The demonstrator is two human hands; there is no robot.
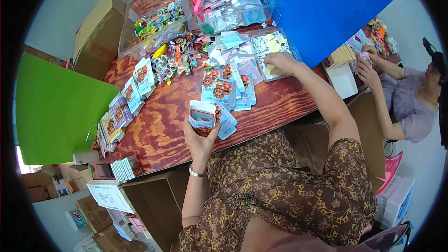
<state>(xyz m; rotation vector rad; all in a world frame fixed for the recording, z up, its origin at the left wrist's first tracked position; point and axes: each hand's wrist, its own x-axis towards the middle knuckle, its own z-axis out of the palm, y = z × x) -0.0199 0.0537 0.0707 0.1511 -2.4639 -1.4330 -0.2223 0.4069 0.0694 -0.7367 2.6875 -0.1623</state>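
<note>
The left hand (pixel 199 143) was wrapped around a small open box (pixel 202 123), thumb on its right side and fingers on its left, holding it upright just above the near edge of the red wood-patterned table (pixel 163 100). The box's mouth faced up, and something flat and printed showed inside.

The right hand (pixel 283 62) reached forward to the far right, its fingers bent down into a clear tray (pixel 295 49) of pale yellow pieces (pixel 276 43) and white ones. The fingertips were among the pieces — whether they gripped one, I could not tell. The box sat to the left of this hand and nearer the body, well apart from it.

Between the two hands lay a loose spread of blue cards (pixel 225 89), overlapping one another; the nearest were just beside the box, on its right. Beyond them were clear packets (pixel 233 51), and to the left of those a heap of coloured rings (pixel 179 53). Two clear bins (pixel 268 11) full of small parts stood at the far side. A row of card stacks (pixel 131 94) ran along the left, between a green panel (pixel 60 112) and the box. At the far right, past a blue panel (pixel 322 9), a co-worker (pixel 396 84) held a small pink thing in both hands.
</note>
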